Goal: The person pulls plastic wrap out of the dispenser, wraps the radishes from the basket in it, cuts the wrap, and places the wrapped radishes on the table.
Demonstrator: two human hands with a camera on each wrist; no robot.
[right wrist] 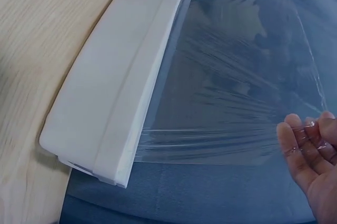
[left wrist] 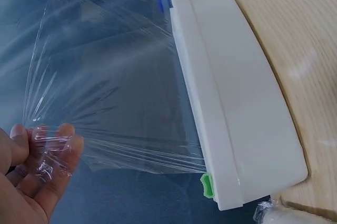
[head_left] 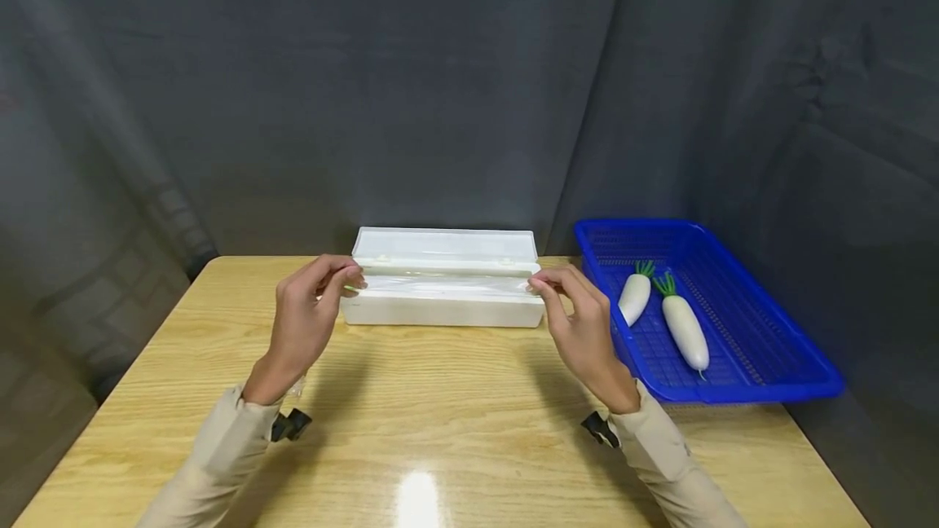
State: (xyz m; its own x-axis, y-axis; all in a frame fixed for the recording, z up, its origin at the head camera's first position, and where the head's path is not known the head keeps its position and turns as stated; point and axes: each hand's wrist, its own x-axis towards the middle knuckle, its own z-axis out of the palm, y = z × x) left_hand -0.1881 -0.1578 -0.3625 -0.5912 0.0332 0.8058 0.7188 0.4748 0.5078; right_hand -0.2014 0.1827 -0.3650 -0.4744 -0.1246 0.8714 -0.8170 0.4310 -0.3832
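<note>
A white cling film dispenser box (head_left: pixel 443 314) sits at the back of the table with its lid (head_left: pixel 447 244) raised. From it stretches a clear sheet of cling film (left wrist: pixel 121 77), pulled into creases toward both hands. My left hand (head_left: pixel 304 316) pinches one corner of the sheet between thumb and fingers, film bunched over the fingertips (left wrist: pixel 66 145). At the opposite corner, my right hand (head_left: pixel 587 324) pinches the film the same way. A small green piece (left wrist: pixel 207 185) shows at the box's left end. The film roll inside is mostly hidden.
A blue plastic basket (head_left: pixel 741 392) stands at the right of the wooden table (head_left: pixel 440 406), holding two white radishes (head_left: pixel 685 332) with green tops. Near the box's left end lies a whitish, film-covered thing (left wrist: pixel 295 215), partly out of view. Dark curtains (head_left: pixel 440 88) hang behind.
</note>
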